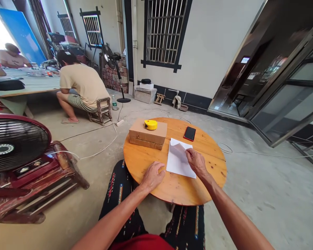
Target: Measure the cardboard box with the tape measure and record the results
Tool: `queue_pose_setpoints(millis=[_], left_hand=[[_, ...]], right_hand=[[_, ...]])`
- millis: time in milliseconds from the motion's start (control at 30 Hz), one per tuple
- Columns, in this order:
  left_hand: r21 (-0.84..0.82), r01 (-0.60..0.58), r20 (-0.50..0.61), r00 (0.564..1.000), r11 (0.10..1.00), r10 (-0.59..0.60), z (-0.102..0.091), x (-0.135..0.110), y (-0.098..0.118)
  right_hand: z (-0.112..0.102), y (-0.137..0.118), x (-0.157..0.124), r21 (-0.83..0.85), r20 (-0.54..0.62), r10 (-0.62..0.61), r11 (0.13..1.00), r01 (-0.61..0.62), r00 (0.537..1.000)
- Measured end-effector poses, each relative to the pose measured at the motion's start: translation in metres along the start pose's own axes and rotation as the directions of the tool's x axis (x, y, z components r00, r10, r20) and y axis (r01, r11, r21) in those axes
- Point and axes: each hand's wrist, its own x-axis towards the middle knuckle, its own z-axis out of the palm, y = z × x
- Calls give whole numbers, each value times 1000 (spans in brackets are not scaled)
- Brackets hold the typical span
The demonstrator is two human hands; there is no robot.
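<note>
On a round wooden table [177,191] lies a stack of white paper [178,163]. My right hand [197,162] pinches the top sheet near its right side, and that sheet's upper part is lifted and curled over. My left hand [153,176] rests on the table left of the paper, its fingers loosely bent and apart, holding nothing. Behind it stands a brown cardboard box [147,139] with a yellow tape measure [150,124] on top. A dark phone with a red edge [190,133] lies beyond the paper, to the right.
A red electric fan [18,149] sits on a wooden chair at left. One person [80,80] sits on a small chair by a large work table [39,85]; another person [13,57] is behind it. A standing fan [120,76] and loose cables [101,151] occupy the floor.
</note>
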Motion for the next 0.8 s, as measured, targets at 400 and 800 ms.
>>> queue_pose_setpoints(millis=[400, 800], left_hand=[[3, -52, 64, 997, 999, 52, 13, 13, 2], [-25, -93, -3, 996, 995, 93, 20, -1, -8]], right_hand=[[-16, 19, 25, 253, -72, 53, 967, -33, 996], [-34, 15, 34, 300, -117, 10, 954, 26, 993]])
